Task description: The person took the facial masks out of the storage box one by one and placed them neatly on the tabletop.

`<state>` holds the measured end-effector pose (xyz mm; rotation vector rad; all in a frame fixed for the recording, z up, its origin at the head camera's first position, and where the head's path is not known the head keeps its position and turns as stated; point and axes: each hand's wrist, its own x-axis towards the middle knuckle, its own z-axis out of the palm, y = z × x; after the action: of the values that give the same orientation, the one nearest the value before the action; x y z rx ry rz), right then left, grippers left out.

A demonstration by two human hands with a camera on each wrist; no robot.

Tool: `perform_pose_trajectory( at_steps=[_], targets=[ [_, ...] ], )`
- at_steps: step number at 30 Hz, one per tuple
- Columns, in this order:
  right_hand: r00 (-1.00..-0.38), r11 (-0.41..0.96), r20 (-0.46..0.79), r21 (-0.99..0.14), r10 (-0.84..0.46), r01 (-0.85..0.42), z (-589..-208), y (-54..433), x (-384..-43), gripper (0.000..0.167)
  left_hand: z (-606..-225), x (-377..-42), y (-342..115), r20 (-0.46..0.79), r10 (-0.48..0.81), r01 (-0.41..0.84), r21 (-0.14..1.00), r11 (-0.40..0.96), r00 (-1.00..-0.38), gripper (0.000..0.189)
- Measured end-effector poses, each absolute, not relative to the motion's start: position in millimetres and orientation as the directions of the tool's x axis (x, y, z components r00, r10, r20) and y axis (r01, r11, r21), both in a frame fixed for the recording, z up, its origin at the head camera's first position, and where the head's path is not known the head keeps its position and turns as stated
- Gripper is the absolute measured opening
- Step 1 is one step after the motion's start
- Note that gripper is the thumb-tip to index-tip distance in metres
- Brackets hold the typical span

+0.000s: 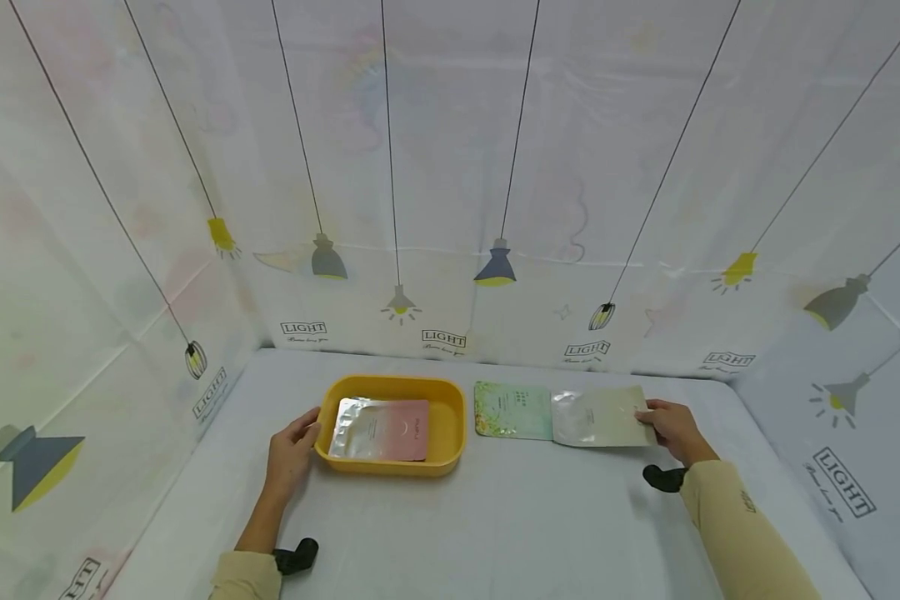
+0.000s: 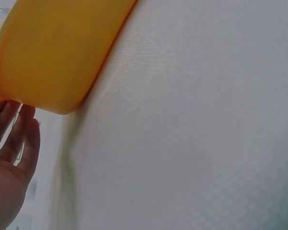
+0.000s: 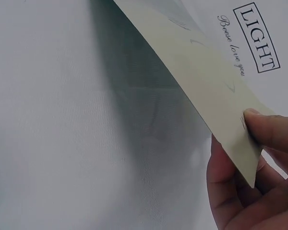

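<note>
My left hand is at the left end of a yellow plastic tray, its fairly straight fingertips touching the rim. In the left wrist view, those fingers reach up to the edge of the tray. A pink and silver sachet lies flat inside the tray. On the right, my right hand pinches the right edge of a beige sachet with a silver left part. The right wrist view shows the thumb on top of this sachet, fingers beneath, and its held side raised above the table.
A green sachet with a floral edge lies between the tray and the beige sachet, its right side meeting the silver part. A white cloth covers the table. Printed curtains with lamp drawings stand behind and at both sides.
</note>
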<state>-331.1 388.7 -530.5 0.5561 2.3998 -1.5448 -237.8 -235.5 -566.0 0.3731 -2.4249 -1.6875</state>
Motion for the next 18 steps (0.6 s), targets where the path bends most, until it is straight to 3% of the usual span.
perform_pose_trajectory(
  at_steps=[12,18],
  targets=[
    [-0.877,0.355,-0.303,-0.826,0.374,0.437,-547,388,-330,0.054,-567,-238,-236,-0.008,-0.299,-0.113,0.936,0.335,-0.954,0.040],
    [-0.874,0.387,-0.283,-0.811,0.396,0.438,-553,382,-330,0.048,-567,-238,-236,0.008,-0.303,-0.096,0.940,0.327,-0.953,0.039]
  ],
)
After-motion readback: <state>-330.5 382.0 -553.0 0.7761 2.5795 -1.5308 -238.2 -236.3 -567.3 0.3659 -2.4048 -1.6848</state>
